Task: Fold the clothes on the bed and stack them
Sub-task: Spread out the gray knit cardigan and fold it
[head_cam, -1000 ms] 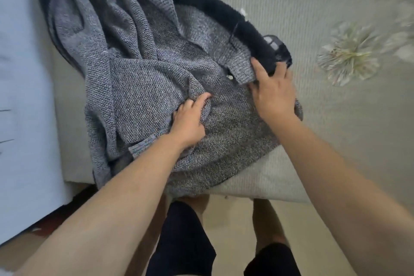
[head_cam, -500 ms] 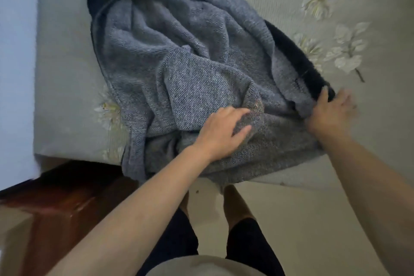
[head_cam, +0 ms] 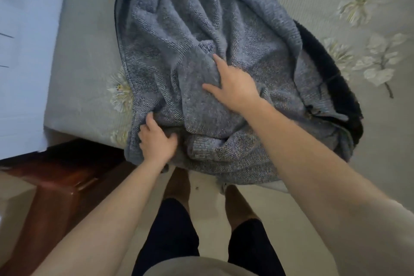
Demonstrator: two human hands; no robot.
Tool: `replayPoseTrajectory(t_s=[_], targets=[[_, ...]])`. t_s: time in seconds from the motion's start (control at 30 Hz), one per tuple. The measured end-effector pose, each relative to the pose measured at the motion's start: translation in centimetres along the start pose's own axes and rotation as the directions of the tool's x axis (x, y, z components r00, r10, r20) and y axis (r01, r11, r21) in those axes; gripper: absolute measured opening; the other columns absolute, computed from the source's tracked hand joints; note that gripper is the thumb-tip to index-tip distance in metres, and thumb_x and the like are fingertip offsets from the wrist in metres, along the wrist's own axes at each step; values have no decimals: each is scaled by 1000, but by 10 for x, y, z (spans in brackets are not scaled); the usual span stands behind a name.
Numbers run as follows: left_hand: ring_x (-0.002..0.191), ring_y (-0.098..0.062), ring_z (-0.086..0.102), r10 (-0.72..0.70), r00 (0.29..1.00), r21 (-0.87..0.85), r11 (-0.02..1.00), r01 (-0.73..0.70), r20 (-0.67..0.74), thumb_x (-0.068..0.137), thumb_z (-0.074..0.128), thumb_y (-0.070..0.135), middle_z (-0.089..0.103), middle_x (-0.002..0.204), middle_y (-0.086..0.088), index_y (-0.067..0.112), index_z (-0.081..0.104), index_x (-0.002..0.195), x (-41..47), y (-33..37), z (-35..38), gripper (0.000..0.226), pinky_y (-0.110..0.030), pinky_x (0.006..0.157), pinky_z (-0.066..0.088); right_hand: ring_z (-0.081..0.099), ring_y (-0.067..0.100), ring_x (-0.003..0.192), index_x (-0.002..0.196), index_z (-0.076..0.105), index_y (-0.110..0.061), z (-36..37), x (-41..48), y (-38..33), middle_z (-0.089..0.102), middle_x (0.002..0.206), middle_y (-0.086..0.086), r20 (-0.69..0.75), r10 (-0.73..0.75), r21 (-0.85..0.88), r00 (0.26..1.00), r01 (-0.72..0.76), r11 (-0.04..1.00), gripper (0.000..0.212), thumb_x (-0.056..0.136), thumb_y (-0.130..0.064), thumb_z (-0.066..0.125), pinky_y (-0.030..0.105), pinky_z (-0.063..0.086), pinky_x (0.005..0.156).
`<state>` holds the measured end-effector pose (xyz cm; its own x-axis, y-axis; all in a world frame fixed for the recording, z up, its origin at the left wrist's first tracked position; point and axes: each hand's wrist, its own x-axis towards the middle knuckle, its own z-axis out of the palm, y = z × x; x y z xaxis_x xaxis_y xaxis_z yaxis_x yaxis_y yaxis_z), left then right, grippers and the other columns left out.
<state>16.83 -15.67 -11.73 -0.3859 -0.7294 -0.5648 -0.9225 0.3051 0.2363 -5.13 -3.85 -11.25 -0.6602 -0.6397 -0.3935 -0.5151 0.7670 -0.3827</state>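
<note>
A grey knitted garment [head_cam: 201,29] with a dark fleecy lining [head_cam: 331,78] lies crumpled at the near edge of the bed [head_cam: 85,56]. Its hem hangs a little over the edge. My left hand [head_cam: 156,141] grips a fold of the knit at the garment's near left corner, fingers curled into the cloth. My right hand [head_cam: 233,85] lies flat on the middle of the garment with fingers spread, pressing the fabric down.
The bed wears a grey-green sheet printed with pale flowers [head_cam: 369,58]. A brown wooden bed frame [head_cam: 56,184] juts out at lower left. A light blue wall [head_cam: 24,51] runs along the left. My legs [head_cam: 174,231] stand on the pale floor.
My right hand left the garment's right edge and now presses its middle. My left hand slid down and left to grip the near left corner.
</note>
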Motion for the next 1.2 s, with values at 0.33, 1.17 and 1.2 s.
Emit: replayPoseTrajectory(t_s=[0.33,1.17,1.2], targets=[[132,-29,37,487,845,144,873,-466,-222,91,59,32,36,145,-15,7,34,144,79,118,-53,64,-42,111,32,57,17,66,86,62,-23,12,-89,41,54,63,-8,392,13,-338,920,131,932,73,75,-89,31,46,45,97],[84,-35,62,271,962,205,945,-256,-45,102,45,42,57,79,-4,14,46,103,-8,16,24,29,-40,65,46,63,26,92,88,53,-17,55,-77,39,57,85,1,171,238,103,956,-258,961,57,96,-70,34,44,45,84],[76,-33,61,355,934,220,915,-337,-44,103,43,39,54,73,-3,14,45,98,0,35,14,26,-39,60,44,63,26,91,86,53,-16,45,-74,44,56,84,-1,212,315,248,925,-362,898,56,95,-69,38,39,46,79]])
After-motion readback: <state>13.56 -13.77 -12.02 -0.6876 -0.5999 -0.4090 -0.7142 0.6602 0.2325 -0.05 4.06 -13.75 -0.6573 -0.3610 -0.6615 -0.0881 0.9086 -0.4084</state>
